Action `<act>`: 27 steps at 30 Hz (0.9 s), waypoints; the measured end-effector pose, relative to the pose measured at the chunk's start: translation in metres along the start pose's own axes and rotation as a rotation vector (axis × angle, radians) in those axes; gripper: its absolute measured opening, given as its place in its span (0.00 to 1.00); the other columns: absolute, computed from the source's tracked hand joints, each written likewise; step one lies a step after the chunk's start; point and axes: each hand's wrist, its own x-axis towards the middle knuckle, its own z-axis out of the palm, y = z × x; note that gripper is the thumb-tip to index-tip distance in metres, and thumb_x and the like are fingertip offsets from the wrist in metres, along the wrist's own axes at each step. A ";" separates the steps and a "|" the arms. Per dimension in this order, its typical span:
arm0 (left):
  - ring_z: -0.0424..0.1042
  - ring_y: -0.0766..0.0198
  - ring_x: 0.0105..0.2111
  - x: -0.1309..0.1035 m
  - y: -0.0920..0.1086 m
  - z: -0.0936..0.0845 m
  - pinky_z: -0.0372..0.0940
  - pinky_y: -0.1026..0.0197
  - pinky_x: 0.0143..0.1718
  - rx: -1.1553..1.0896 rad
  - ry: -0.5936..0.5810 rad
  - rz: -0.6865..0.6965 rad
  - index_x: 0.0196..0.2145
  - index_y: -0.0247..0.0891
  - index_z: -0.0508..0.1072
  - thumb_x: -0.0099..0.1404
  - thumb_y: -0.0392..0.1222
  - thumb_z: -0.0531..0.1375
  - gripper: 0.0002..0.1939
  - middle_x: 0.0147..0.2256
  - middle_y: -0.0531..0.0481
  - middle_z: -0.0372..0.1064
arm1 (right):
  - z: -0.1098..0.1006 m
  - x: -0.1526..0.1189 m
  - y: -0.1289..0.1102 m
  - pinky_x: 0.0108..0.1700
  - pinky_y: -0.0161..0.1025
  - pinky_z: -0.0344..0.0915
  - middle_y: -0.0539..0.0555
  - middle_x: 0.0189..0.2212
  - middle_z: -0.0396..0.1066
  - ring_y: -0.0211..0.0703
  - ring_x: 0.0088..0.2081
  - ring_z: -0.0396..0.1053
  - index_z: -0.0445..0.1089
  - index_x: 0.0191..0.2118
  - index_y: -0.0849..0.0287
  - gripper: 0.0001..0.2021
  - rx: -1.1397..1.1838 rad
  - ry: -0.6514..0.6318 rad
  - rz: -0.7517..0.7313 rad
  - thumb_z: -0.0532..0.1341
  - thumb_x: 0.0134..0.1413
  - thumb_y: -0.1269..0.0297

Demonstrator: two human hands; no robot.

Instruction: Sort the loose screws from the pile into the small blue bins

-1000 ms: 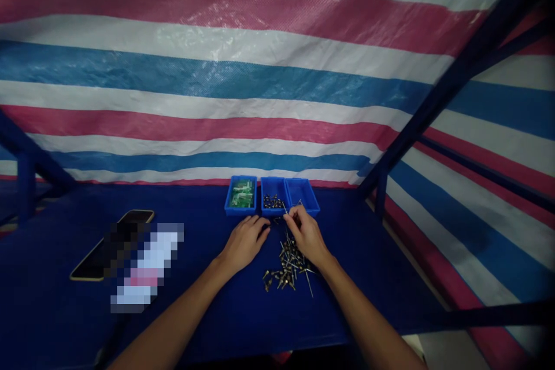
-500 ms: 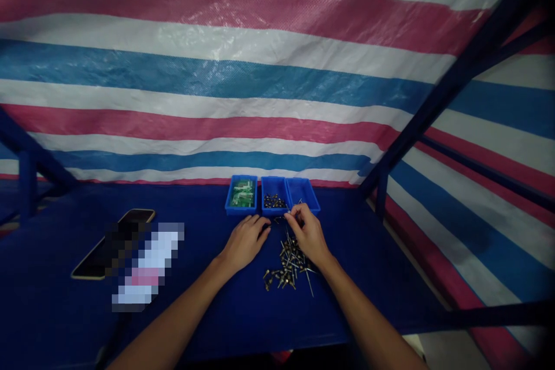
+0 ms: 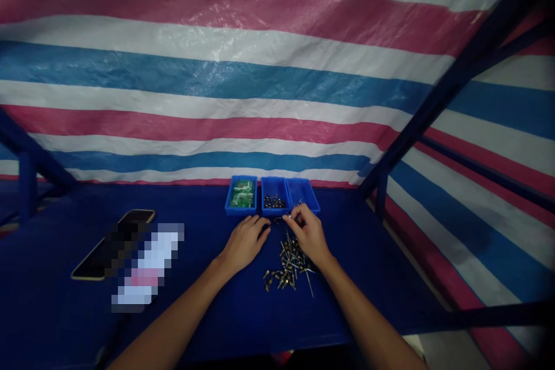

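My right hand (image 3: 309,232) is closed, thumb and forefinger pinching a small bright metal piece at their tips, just in front of the bins. Just below it lies a heap of small metal parts (image 3: 293,258), with thin silver pins and brass-coloured and dark ends. My left hand (image 3: 248,240) rests palm down on the blue tabletop (image 3: 199,300), fingers spread a little and thumb apart. Its fingertips are beside a few small dark pieces (image 3: 278,220) lying between the hands; whether they touch one is too small to tell.
Three blue bins stand at the back: the left bin (image 3: 227,208) holds green-and-white items, the middle bin (image 3: 274,180) small brass-coloured parts, the right bin (image 3: 306,188) a few silver pins. A phone (image 3: 93,257) and a blurred-out pale item (image 3: 150,266) lie left. Striped sheeting (image 3: 260,127) hangs behind.
My right fingertips have shifted very slightly, and the bright bit between them shows a little differently. My left hand and the heap look the same.
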 end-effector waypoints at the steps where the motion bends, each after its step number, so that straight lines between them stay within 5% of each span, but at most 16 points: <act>1: 0.75 0.55 0.44 0.000 0.000 0.000 0.65 0.47 0.57 0.000 -0.001 -0.001 0.51 0.44 0.74 0.79 0.44 0.53 0.11 0.44 0.48 0.76 | 0.000 0.000 0.000 0.34 0.36 0.59 0.45 0.26 0.60 0.39 0.27 0.59 0.65 0.35 0.54 0.12 0.005 0.002 -0.001 0.62 0.68 0.53; 9: 0.75 0.55 0.44 0.000 0.000 0.000 0.65 0.47 0.57 0.015 -0.004 -0.009 0.52 0.45 0.74 0.79 0.43 0.54 0.11 0.44 0.49 0.75 | -0.001 0.001 -0.001 0.37 0.38 0.63 0.49 0.31 0.70 0.40 0.28 0.64 0.71 0.37 0.54 0.11 -0.003 -0.013 -0.031 0.63 0.68 0.53; 16: 0.75 0.55 0.43 0.000 0.002 -0.001 0.66 0.48 0.55 0.018 -0.012 -0.018 0.52 0.44 0.74 0.79 0.43 0.54 0.11 0.44 0.49 0.75 | -0.003 0.002 -0.006 0.56 0.47 0.68 0.57 0.45 0.76 0.50 0.48 0.74 0.78 0.50 0.52 0.14 0.056 -0.042 -0.116 0.55 0.75 0.58; 27: 0.75 0.56 0.43 -0.001 0.001 0.000 0.65 0.48 0.57 0.018 -0.009 -0.010 0.51 0.44 0.73 0.79 0.43 0.54 0.10 0.44 0.49 0.75 | -0.002 0.001 0.001 0.49 0.44 0.71 0.56 0.42 0.77 0.48 0.45 0.75 0.81 0.48 0.52 0.11 0.060 -0.003 -0.154 0.61 0.71 0.60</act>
